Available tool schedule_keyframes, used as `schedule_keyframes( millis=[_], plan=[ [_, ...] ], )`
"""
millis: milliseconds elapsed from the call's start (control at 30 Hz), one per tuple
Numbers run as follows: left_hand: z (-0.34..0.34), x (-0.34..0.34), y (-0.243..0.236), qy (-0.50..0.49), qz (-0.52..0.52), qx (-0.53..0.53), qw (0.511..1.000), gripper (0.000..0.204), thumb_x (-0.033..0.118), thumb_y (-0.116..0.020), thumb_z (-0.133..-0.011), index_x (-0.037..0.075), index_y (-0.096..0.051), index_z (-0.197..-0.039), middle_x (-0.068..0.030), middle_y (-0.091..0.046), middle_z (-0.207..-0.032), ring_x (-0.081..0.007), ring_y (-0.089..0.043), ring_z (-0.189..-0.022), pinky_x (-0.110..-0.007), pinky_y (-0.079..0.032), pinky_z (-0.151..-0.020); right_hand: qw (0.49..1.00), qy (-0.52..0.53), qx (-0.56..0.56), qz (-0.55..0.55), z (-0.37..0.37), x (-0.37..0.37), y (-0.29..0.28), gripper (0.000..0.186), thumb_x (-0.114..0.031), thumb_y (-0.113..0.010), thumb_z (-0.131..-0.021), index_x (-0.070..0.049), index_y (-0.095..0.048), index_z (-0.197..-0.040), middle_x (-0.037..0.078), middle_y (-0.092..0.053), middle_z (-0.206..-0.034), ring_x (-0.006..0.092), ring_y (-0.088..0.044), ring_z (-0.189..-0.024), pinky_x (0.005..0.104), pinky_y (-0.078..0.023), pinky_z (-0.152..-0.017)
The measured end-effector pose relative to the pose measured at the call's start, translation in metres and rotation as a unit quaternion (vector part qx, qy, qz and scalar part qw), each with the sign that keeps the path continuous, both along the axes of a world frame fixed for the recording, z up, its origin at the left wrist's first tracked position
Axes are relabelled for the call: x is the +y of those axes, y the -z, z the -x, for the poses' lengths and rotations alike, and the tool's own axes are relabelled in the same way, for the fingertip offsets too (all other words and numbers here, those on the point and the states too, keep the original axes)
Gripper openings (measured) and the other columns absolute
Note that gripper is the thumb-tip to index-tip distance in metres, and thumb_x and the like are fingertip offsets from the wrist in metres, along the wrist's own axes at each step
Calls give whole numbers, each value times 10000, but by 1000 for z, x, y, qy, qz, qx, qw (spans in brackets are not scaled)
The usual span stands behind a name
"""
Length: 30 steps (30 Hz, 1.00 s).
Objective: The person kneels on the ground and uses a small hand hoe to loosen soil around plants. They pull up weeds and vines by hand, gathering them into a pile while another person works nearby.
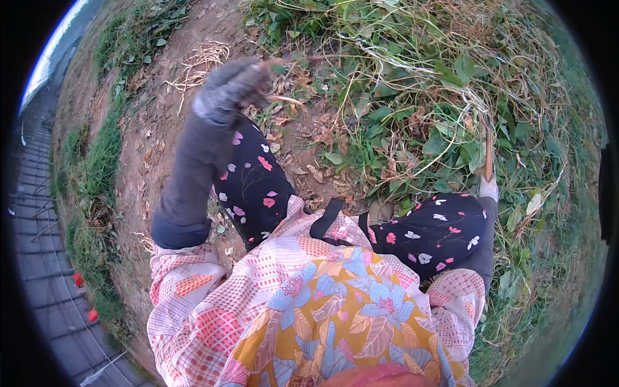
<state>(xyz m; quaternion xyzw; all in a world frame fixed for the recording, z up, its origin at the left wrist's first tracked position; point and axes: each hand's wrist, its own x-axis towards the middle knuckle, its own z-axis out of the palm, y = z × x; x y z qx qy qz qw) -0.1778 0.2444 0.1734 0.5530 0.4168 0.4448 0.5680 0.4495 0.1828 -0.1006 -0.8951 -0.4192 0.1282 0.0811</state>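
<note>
My left hand [235,90], in a grey glove, reaches out above bare soil, beyond my left knee. Its fingers are curled, slightly blurred, around thin tan pods or stems [284,100] that stick out to the right. Just left of it lies a loose pile of similar long, thin tan strands [200,68]. Beyond my right knee, my right hand [489,188] is closed on the wooden handle [488,155] of a tool pointing away from me. The tool's far end is lost among tangled green vines [445,138], so its kind cannot be made out.
My bent legs in dark flowered trousers [258,177] frame a patch of soil with dry leaves [316,171]. Leafy vines and dry stalks cover the right side. Grass [97,168] borders a dark, gridded surface [45,258] at far left, with small red objects [78,279] along it.
</note>
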Motion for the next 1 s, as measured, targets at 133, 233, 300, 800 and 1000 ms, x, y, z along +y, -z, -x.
schedule_keyframes(
  millis=[133,233,300,800,1000],
  plan=[
    [53,1,-11,7,-33,10,999,203,122,-540,-839,60,-585,-1027,-51,-589,-752,-93,-504,-544,-213,-448,-523,999,-31,22,9,10,-41,-24,457,-351,-551,-775,-75,-477,-1132,205,-561,-1023,357,-535,-938,390,-427,-793],
    [39,5,49,64,-16,126,990,279,125,-527,-848,108,-539,-1126,-37,-582,-702,-78,-458,-486,-210,-410,-474,998,-56,23,32,18,-79,-13,442,-349,-563,-770,-60,-497,-1098,195,-569,-993,332,-545,-898,381,-435,-774],
    [37,5,69,93,87,119,985,329,130,-525,-849,123,-502,-1177,-17,-551,-648,-77,-434,-452,-221,-414,-478,994,-93,38,43,43,-71,6,433,-349,-571,-766,-50,-511,-1075,189,-575,-973,315,-552,-871,374,-441,-762],
    [-128,107,45,205,127,5,970,221,192,-552,-844,23,-559,-986,0,-564,-708,-35,-450,-543,-154,-352,-481,898,-239,237,-283,176,104,-296,303,-222,-508,-843,-50,-532,-1091,74,-596,-960,131,-566,-782,270,-456,-683],
    [-117,124,48,203,85,-22,975,214,174,-533,-856,3,-563,-982,23,-541,-685,-28,-384,-489,-165,-286,-421,745,-416,499,-149,319,149,-223,487,-186,-559,-822,-120,-378,-1270,36,-520,-1088,90,-521,-813,199,-426,-677]
  ],
)
